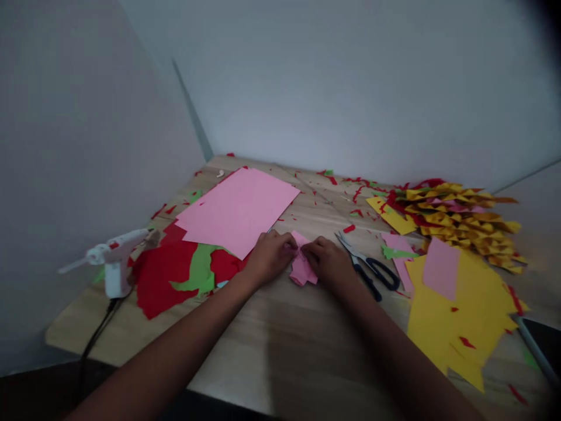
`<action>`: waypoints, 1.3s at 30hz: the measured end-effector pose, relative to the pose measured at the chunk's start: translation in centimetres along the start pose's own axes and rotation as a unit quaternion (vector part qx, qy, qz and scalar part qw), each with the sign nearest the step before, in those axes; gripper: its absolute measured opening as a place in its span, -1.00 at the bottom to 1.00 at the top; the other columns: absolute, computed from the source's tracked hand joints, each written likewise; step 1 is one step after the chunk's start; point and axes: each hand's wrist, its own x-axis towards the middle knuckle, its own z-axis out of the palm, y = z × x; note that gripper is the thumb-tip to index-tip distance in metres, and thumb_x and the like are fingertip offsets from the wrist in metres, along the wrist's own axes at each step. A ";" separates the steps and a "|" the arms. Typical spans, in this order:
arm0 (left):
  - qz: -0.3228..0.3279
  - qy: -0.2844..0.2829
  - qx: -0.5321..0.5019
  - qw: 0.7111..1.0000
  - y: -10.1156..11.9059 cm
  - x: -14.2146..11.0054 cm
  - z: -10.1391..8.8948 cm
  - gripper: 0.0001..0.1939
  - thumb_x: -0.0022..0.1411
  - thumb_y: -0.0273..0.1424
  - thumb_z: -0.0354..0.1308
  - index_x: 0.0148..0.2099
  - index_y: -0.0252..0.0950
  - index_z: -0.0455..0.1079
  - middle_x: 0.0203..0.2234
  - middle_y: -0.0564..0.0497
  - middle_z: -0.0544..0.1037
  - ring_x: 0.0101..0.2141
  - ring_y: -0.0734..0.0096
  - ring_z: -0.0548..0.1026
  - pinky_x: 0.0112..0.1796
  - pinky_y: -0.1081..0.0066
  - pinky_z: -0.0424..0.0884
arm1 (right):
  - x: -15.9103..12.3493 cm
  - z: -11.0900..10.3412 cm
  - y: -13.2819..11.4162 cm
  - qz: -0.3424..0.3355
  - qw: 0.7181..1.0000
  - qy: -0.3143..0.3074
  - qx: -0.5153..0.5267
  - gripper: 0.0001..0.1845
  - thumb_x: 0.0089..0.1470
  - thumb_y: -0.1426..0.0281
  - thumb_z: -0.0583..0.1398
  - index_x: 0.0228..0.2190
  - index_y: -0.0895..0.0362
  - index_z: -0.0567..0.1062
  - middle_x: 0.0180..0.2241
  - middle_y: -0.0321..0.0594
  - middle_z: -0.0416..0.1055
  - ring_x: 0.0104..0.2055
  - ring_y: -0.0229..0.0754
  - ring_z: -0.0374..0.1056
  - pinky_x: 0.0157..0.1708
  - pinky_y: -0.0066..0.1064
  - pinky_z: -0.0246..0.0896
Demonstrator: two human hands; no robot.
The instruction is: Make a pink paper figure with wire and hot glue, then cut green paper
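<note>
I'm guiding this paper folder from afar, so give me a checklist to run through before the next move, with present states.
1. Left hand on the folded pink paper: ok, fingers at its left side.
2. Right hand on it too: ok, at its right side.
3. Scissors set down: ok, lying beside the right hand.
4. Glue gun heated: cannot tell.
5. Table free of scraps: not ok, red scraps are scattered about.
</note>
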 end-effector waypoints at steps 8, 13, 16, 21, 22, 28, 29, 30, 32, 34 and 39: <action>0.016 0.126 -0.054 0.990 3.6 -3.3 -3.8 -0.89 0.26 -0.36 0.21 -0.16 -0.23 0.44 -0.22 -0.01 0.58 -0.19 0.29 0.49 -0.13 0.29 0.40 | -1.0 0.2 1.2 0.019 0.981 0.181 0.061 -0.74 0.28 0.32 0.08 -0.25 0.13 0.55 -0.26 -0.10 0.50 -0.16 -0.09 0.39 -0.12 -0.25 0.30; -0.024 0.367 -0.121 0.922 3.6 -15.1 -10.1 -0.90 0.33 -0.31 0.12 -0.25 -0.19 0.39 -0.28 0.00 0.52 -0.21 0.29 0.50 -0.15 0.31 0.45 | -1.7 -1.7 1.2 0.017 0.962 0.254 0.099 -0.74 0.27 0.25 0.09 -0.27 0.11 0.53 -0.26 -0.11 0.50 -0.17 -0.07 0.39 -0.14 -0.21 0.31; -0.149 0.542 -0.071 0.824 -1.0 -20.3 -12.3 -0.79 0.23 -0.21 0.20 -0.32 -0.19 0.29 -0.33 0.03 0.42 -0.24 0.28 0.45 -0.14 0.28 0.43 | -2.5 -2.4 -0.3 -0.011 0.957 0.258 0.129 -0.74 0.26 0.23 0.10 -0.26 0.10 0.53 -0.26 -0.12 0.49 -0.19 -0.07 0.38 -0.16 -0.21 0.29; -0.366 0.444 -0.022 0.817 -9.1 -21.4 -13.8 -0.41 0.13 -0.13 0.24 0.13 -0.25 0.20 0.04 -0.20 0.42 -0.05 0.14 0.48 -0.11 0.23 0.45 | -3.1 -2.0 -5.4 -0.101 0.959 0.207 0.163 -0.83 0.25 0.30 0.14 -0.26 0.07 0.52 -0.30 -0.18 0.49 -0.29 -0.13 0.35 -0.26 -0.28 0.25; -0.379 0.420 -0.034 0.824 -10.2 -21.0 -13.9 -0.40 0.13 -0.16 0.25 0.14 -0.26 0.20 -0.01 -0.19 0.48 -0.10 0.15 0.52 -0.14 0.24 0.46 | -3.2 -1.7 -6.8 -0.125 0.960 0.180 0.173 -0.84 0.26 0.32 0.14 -0.26 0.08 0.51 -0.30 -0.17 0.49 -0.28 -0.13 0.36 -0.25 -0.28 0.25; -0.385 0.383 -0.061 0.837 -10.9 -19.7 -13.8 -0.57 0.16 -0.31 0.23 0.06 -0.22 0.27 -0.26 -0.05 0.63 -0.26 0.23 0.60 -0.23 0.32 0.48 | -2.0 2.1 -15.5 -0.168 0.967 -0.010 0.193 -0.85 0.21 0.42 0.13 -0.31 0.10 0.52 -0.30 -0.13 0.53 -0.22 -0.06 0.42 -0.18 -0.19 0.33; -0.382 0.387 -0.060 0.837 -10.4 -19.9 -13.9 -0.56 0.17 -0.30 0.23 0.08 -0.21 0.26 -0.25 -0.03 0.63 -0.26 0.24 0.60 -0.22 0.32 0.47 | -1.6 2.9 -16.7 -0.172 0.964 -0.013 0.202 -0.88 0.17 0.43 0.16 -0.31 0.11 0.52 -0.29 -0.10 0.53 -0.19 -0.03 0.42 -0.15 -0.15 0.34; -0.374 0.395 -0.054 0.837 -9.8 -20.1 -14.1 -0.53 0.17 -0.28 0.23 0.10 -0.20 0.24 -0.25 -0.02 0.62 -0.26 0.25 0.59 -0.22 0.33 0.47 | -1.1 3.7 -18.0 -0.172 0.959 -0.013 0.225 -0.88 0.13 0.42 0.20 -0.27 0.12 0.53 -0.26 -0.07 0.52 -0.16 -0.01 0.42 -0.11 -0.11 0.34; -0.349 0.417 -0.036 0.839 -8.0 -20.4 -14.5 -0.45 0.13 -0.24 0.27 0.14 -0.17 0.21 -0.27 0.02 0.60 -0.25 0.27 0.58 -0.19 0.33 0.46 | -0.3 5.1 -20.5 -0.145 0.936 -0.038 0.319 -0.64 0.06 0.34 0.30 -0.08 0.13 0.49 -0.20 -0.05 0.51 -0.11 -0.01 0.42 -0.07 -0.11 0.36; -0.282 0.455 -0.009 0.845 -5.5 -20.1 -14.4 -0.44 0.09 -0.23 0.31 0.11 -0.17 0.24 -0.32 0.05 0.57 -0.28 0.28 0.56 -0.19 0.32 0.45 | 0.3 6.0 -23.0 -0.087 0.883 -0.099 0.451 -0.32 -0.03 0.22 0.37 0.11 0.08 0.37 -0.10 -0.06 0.49 -0.09 -0.04 0.43 -0.11 -0.16 0.41; -0.147 0.430 0.036 0.890 1.4 -17.8 -10.7 -0.62 0.15 -0.37 0.27 0.02 -0.14 0.30 -0.25 -0.02 0.55 -0.27 0.25 0.54 -0.24 0.26 0.46 | 0.5 4.5 -24.5 0.045 0.728 -0.086 0.679 -0.60 0.10 0.12 0.25 -0.09 0.09 0.47 -0.25 -0.18 0.53 -0.25 -0.14 0.49 -0.20 -0.28 0.44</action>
